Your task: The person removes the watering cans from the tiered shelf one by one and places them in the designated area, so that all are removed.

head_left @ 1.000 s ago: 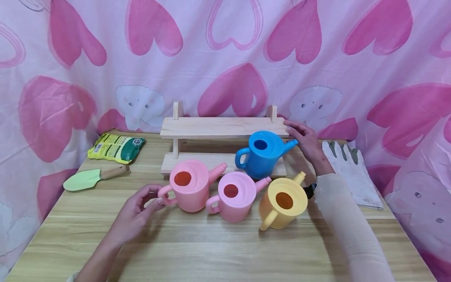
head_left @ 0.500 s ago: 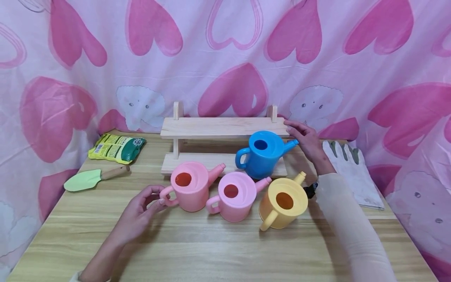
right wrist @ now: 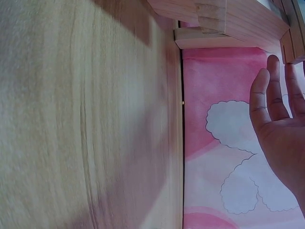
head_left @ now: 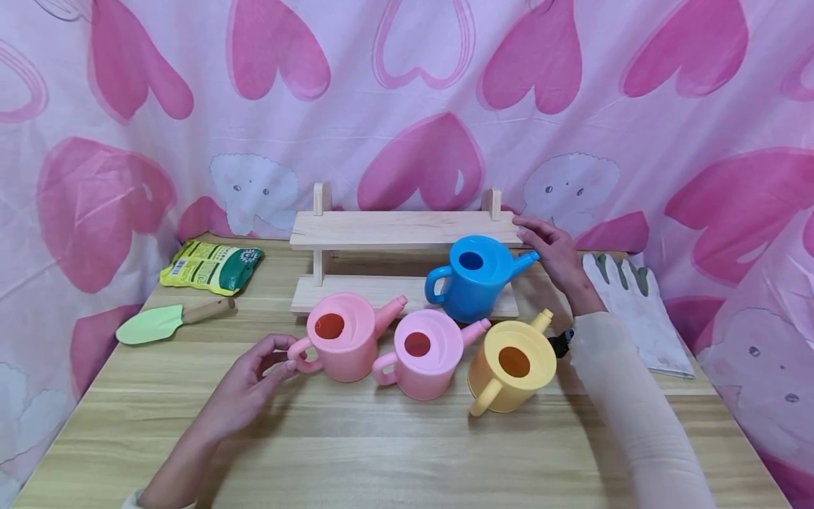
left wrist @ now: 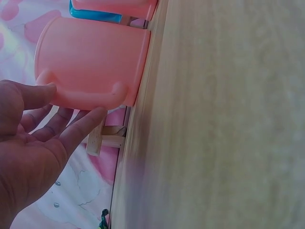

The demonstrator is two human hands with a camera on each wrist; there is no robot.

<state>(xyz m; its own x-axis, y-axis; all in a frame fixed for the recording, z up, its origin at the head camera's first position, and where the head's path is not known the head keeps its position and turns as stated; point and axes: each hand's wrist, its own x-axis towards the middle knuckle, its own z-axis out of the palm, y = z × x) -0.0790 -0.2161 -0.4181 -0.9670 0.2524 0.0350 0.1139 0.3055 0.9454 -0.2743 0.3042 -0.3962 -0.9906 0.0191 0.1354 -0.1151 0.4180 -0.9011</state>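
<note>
My left hand (head_left: 244, 389) pinches the handle of the leftmost pink watering can (head_left: 346, 353), thumb on one side and fingers behind it. In the left wrist view this can (left wrist: 95, 62) fills the upper left, its base right at the table. Another pink watering can (head_left: 426, 367) stands to its right, then a yellow watering can (head_left: 509, 375). A blue watering can (head_left: 477, 283) stands on the lower board of a two-tier wooden shelf (head_left: 394, 227). My right hand (head_left: 556, 261) touches the right end of the shelf's upper board with extended fingers.
A green and yellow packet (head_left: 210, 267) lies at the back left, with a pale green trowel (head_left: 152, 324) in front of it. White gloves (head_left: 639, 318) lie at the right, beyond my right forearm. A heart-patterned pink curtain (head_left: 420, 162) hangs behind the table.
The leftmost pink watering can has shifted slightly and tipped a little in my left hand. My right hand stays at the shelf end, and the other cans have not moved.
</note>
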